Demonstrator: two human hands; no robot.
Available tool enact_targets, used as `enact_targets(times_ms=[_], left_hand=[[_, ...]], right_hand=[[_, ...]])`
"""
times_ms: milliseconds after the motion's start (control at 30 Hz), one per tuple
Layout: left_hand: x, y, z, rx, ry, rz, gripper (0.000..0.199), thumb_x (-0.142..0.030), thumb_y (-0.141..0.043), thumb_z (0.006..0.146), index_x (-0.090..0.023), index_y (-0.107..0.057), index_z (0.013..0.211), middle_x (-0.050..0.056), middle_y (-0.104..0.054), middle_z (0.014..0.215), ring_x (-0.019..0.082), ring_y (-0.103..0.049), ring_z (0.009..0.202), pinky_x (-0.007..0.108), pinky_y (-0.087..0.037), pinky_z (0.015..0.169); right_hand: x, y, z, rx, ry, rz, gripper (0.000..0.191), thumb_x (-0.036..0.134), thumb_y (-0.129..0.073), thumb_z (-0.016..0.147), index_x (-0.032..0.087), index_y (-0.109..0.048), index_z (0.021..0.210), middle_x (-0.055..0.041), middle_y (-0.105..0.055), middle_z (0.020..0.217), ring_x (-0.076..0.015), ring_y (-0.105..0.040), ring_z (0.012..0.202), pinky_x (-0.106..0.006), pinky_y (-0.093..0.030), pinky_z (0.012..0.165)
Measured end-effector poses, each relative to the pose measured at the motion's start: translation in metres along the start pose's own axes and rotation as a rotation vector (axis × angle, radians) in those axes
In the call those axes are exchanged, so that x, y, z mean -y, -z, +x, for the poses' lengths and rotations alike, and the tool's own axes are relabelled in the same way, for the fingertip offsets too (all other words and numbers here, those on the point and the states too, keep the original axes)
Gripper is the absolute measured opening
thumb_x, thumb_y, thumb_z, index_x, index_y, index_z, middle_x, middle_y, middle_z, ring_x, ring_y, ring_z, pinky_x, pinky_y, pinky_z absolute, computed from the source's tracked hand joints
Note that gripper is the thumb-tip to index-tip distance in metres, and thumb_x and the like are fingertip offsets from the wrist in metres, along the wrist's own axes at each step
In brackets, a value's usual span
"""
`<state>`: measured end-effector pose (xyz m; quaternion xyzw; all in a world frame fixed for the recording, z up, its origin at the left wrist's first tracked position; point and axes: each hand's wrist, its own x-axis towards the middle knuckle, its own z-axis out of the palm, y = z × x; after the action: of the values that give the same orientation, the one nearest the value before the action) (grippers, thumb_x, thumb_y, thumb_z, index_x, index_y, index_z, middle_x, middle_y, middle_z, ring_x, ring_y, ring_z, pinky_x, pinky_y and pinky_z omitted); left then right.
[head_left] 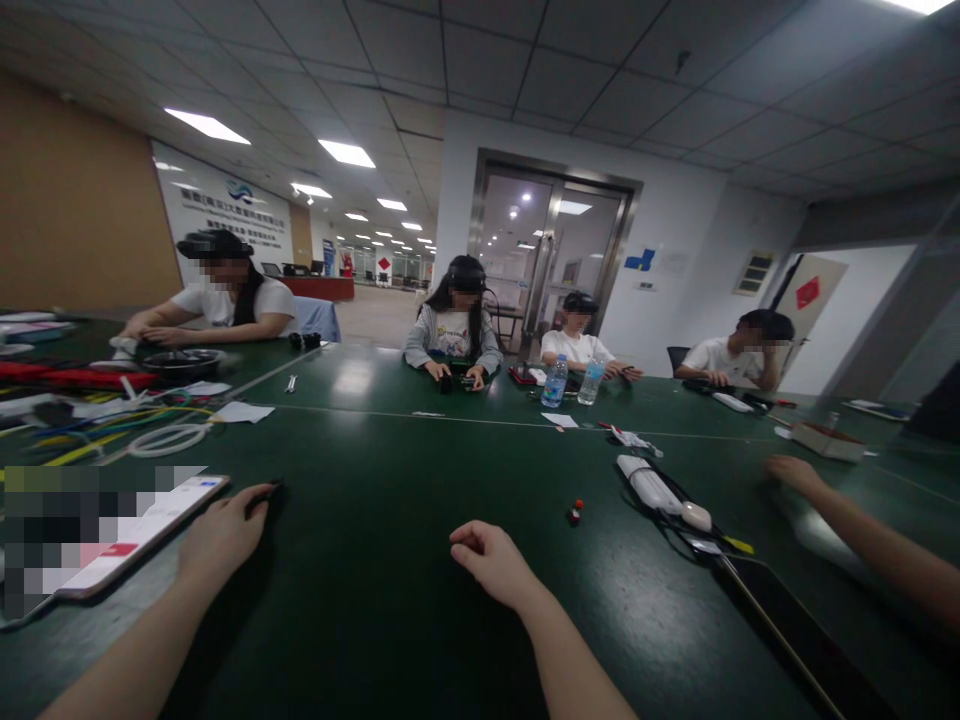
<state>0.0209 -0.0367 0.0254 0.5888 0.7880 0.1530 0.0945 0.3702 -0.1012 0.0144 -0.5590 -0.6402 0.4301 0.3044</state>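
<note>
My left hand (225, 535) rests on the dark green table at the left, thumb and fingers closed on a small black object (278, 488) too small to name. Just left of that hand lies a tablet (142, 540) with a lit screen, partly blurred out. Near the middle of the table, my right hand (495, 565) is loosely curled, thumb close to the index finger. Nothing shows in its grip. To its right a small red and black piece (576, 513) sits apart from the hand.
White power strip (649, 485) with black cables and a dark tablet (802, 620) lie on the right. A neighbour's hand (795, 475) reaches in there. Two water bottles (555, 382) stand farther back. Coloured wires (82, 430) crowd the left. Several people sit across the table (390, 450).
</note>
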Motion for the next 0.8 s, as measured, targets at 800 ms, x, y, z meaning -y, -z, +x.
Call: enact_targets(times_ms=[800], left_hand=[[0.008,-0.007,0.011,-0.111,0.098,-0.070,0.056,-0.039,-0.034,0.083,-0.001,-0.038,0.124,0.025,-0.050,0.119,0.036,-0.049,0.109,0.042,-0.041,0.085]], right_hand=[[-0.002,0.000,0.002,0.026,-0.003,-0.018,0.026,0.033,-0.054,0.078,0.025,-0.059,0.101,-0.0001,-0.060,0.093,-0.0165,-0.057,0.084,-0.029,-0.045,0.070]])
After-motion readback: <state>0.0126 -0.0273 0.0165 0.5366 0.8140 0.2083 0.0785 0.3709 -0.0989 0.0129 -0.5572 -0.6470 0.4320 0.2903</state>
